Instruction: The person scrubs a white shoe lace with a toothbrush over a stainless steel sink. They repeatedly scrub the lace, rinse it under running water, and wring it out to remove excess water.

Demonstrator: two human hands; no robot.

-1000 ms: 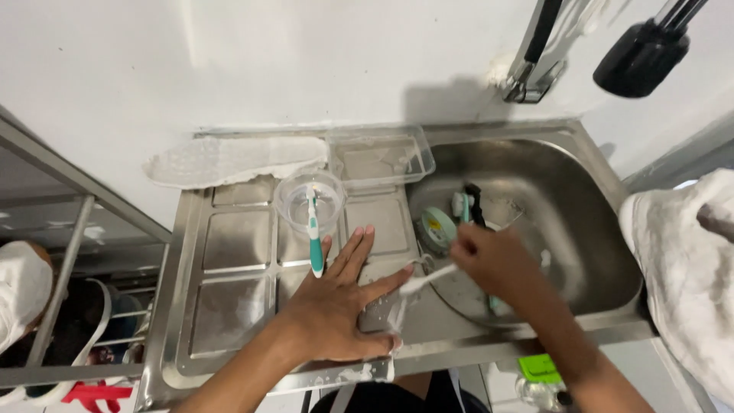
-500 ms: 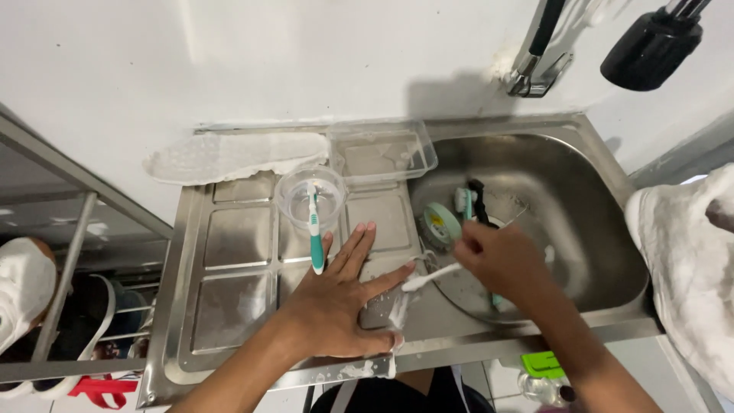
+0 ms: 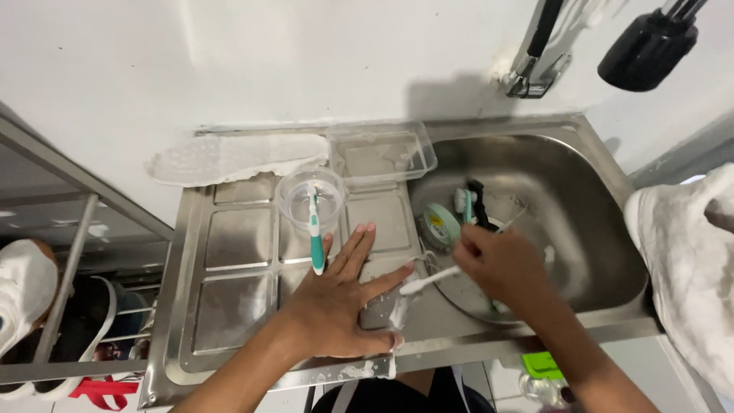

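My left hand lies flat with fingers spread on the steel drainboard, pressing on a pale, soapy flat piece that it mostly hides. My right hand is closed on a white toothbrush whose head points at that piece, beside my left fingertips. Just beyond my left hand stands a clear plastic cup with a teal and white toothbrush leaning in it.
A white shoe insole lies along the wall. A clear plastic tub sits at the sink's edge. The basin holds a round green item and a black tool. White cloth is at right, shoes on a rack at left.
My right hand has shifted slightly with the white toothbrush beside my left fingers. My left hand stays flat in the same spot.
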